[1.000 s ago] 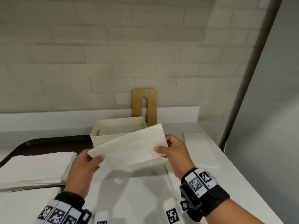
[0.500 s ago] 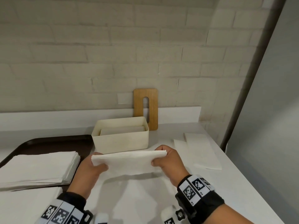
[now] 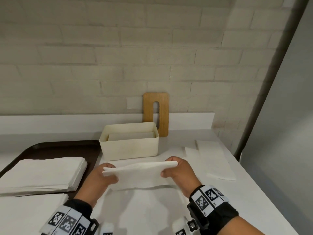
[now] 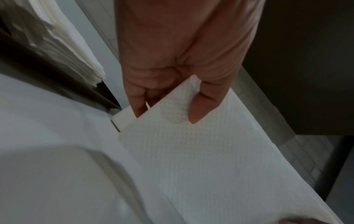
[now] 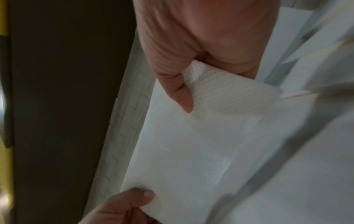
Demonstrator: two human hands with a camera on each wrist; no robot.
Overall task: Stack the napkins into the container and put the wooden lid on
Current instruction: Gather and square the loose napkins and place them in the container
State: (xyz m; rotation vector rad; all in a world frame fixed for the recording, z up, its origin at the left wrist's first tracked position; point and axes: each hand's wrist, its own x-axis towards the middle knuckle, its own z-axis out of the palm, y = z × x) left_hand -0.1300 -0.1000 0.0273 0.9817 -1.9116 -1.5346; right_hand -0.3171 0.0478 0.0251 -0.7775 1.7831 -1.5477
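Note:
Both hands hold one white napkin [image 3: 140, 173] folded over, low above the counter in front of the container. My left hand [image 3: 105, 175] pinches its left end, thumb on top [image 4: 199, 109]. My right hand [image 3: 176, 170] pinches the right end [image 5: 226, 91]. The cream container [image 3: 130, 146] stands open behind the napkin, with folded napkins lying inside it. The wooden lid [image 3: 156, 114], with a slot in it, leans upright against the wall behind the container.
A thick stack of napkins [image 3: 42, 173] lies on a dark tray [image 3: 67, 146] at the left. Two folded napkins [image 3: 215, 158] lie on the white counter at the right. A grey panel closes off the right side.
The napkin was open and raised in front of the container; both hands have folded it over and lowered it toward the counter.

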